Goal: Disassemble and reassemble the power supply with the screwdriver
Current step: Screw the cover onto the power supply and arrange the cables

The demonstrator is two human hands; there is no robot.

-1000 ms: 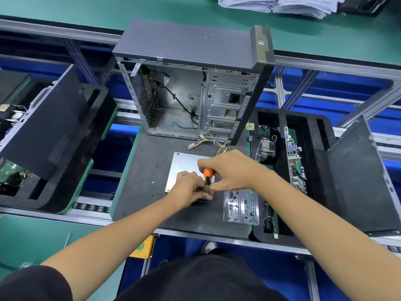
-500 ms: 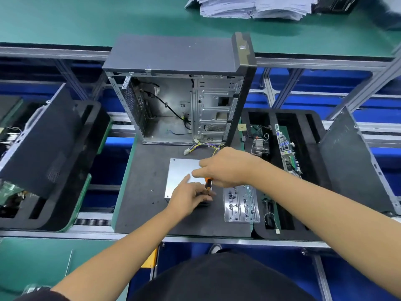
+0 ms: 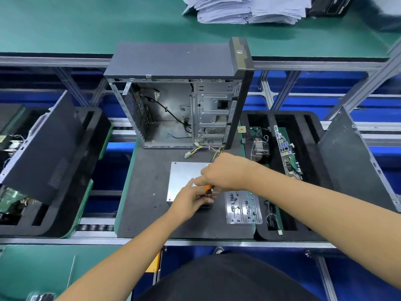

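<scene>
The silver power supply [image 3: 184,179] lies flat on the dark mat, its coloured cables [image 3: 208,149] trailing toward the open computer case [image 3: 180,101]. My right hand [image 3: 225,170] grips the orange-handled screwdriver [image 3: 208,189], held upright over the supply's near right corner. My left hand [image 3: 191,198] rests at that same corner with its fingers curled around the lower end of the screwdriver. The tip and any screw are hidden by my fingers.
A clear plastic parts tray [image 3: 243,207] with small screws sits right of the supply. A black foam tray [image 3: 303,170] holds a motherboard [image 3: 288,153] and a cooler. Case side panels lean at the right [image 3: 355,161] and left [image 3: 43,148]. Papers [image 3: 247,9] lie on the far bench.
My view has shifted slightly downward. My left hand's fingers have closed back around the screwdriver's lower end. The right hand stays on the handle at the same corner.
</scene>
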